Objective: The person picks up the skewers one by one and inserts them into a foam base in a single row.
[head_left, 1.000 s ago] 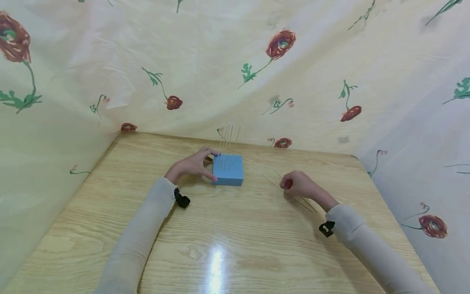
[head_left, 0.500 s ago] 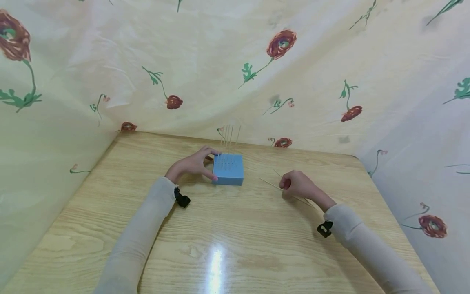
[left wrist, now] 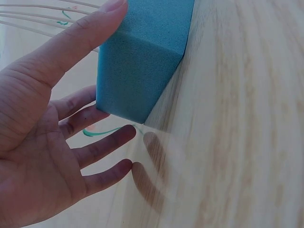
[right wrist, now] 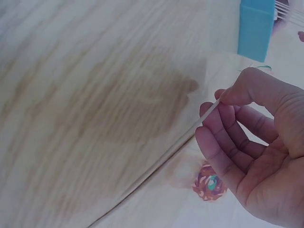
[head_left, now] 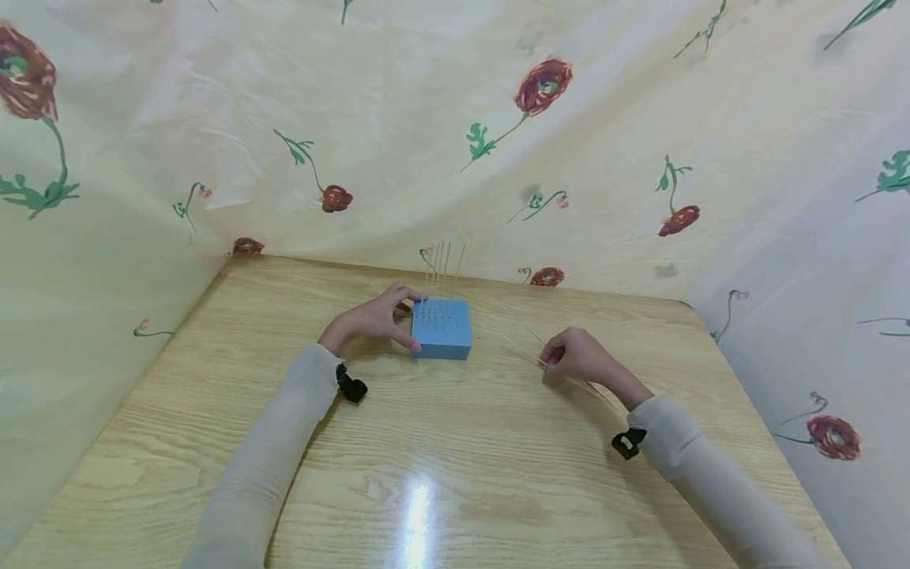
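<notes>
A blue foam block [head_left: 449,332] sits on the table, its top dotted with small holes. Several thin wooden sticks [head_left: 446,265] stand in it near its back. My left hand [head_left: 368,318] grips the block's left end, thumb on the front and a finger at the back; in the left wrist view the other fingers are spread beside it. To the right, my right hand [head_left: 577,357] pinches a thin wooden stick [right wrist: 205,114] between thumb and fingertips, low over the table. Beneath that hand, a second stick [head_left: 535,336] appears to lie on the tabletop, partly hidden.
The wood-grain table [head_left: 462,458] is bordered at the back and sides by a pale floral sheet [head_left: 412,118]. Black wrist cameras are strapped to the left sleeve [head_left: 270,450] and the right sleeve [head_left: 711,474]. Light glares off the table's front.
The right hand has shifted slightly left, and the stick it pinches has separated a little from the stick beneath. The left hand and the block have stayed in place.
</notes>
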{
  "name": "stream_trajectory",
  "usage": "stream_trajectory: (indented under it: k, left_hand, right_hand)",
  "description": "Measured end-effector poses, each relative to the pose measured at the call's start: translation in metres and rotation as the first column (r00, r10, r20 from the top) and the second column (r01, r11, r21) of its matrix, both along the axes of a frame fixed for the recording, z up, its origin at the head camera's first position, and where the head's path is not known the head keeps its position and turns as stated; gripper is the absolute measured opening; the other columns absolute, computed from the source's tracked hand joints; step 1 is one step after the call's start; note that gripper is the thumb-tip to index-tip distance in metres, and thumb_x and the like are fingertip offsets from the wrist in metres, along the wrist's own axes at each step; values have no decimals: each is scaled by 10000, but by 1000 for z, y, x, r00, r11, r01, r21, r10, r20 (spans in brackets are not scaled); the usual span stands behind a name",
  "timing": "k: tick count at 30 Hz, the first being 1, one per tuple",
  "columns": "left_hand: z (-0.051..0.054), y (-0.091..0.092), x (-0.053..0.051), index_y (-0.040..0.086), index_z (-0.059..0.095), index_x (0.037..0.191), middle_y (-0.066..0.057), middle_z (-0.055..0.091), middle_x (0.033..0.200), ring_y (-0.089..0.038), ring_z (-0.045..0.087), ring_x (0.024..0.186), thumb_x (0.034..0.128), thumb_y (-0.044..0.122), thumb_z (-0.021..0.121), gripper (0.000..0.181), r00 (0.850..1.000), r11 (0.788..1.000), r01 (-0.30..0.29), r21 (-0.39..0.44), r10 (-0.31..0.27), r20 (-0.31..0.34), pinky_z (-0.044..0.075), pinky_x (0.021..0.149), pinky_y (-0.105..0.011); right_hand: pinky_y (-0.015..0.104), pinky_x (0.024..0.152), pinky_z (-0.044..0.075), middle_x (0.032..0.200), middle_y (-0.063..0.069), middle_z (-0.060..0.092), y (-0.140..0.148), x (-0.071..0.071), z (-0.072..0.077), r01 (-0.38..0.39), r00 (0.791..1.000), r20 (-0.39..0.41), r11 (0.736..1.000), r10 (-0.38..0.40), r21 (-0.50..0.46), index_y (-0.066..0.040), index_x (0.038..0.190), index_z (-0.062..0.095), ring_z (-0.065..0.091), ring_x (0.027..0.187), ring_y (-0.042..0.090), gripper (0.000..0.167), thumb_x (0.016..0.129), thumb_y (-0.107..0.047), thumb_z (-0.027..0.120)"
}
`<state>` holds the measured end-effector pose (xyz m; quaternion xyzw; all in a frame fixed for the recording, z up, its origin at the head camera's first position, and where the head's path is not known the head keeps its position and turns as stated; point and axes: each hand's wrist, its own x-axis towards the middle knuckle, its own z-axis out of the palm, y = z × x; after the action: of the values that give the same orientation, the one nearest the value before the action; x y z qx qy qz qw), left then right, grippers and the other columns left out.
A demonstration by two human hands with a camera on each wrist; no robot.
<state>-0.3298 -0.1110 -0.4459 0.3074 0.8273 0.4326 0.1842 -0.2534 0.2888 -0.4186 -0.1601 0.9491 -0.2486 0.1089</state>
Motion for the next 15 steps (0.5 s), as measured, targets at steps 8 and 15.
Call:
stream_trajectory:
  k: [8, 15]
  left_hand:
    - [0, 0, 0, 111, 387, 1545, -139, 315, 1517, -386, 378, 1417, 783, 224, 905, 929, 1000, 1000, 6, 5, -6, -4, 349, 1195, -542]
    - [2, 0, 2, 107, 385, 1548, -145, 311, 1515, -388, 370, 1421, 789, 201, 899, 921, 1000, 1000, 10, 11, -10, 0, 342, 1197, -550]
  right_hand:
    - [223, 630, 510, 797, 76, 703, -1, 0, 13, -17, 1000, -26, 994, 14, -104, 39, 914, 737, 595, 718, 133, 106, 818, 51, 693]
    - [210, 665, 525, 884, 121, 708, -12, -4, 28, -12, 996, -92, 971, -10, -238, 55, 977, 721, 612, 779, 141, 138, 852, 34, 664]
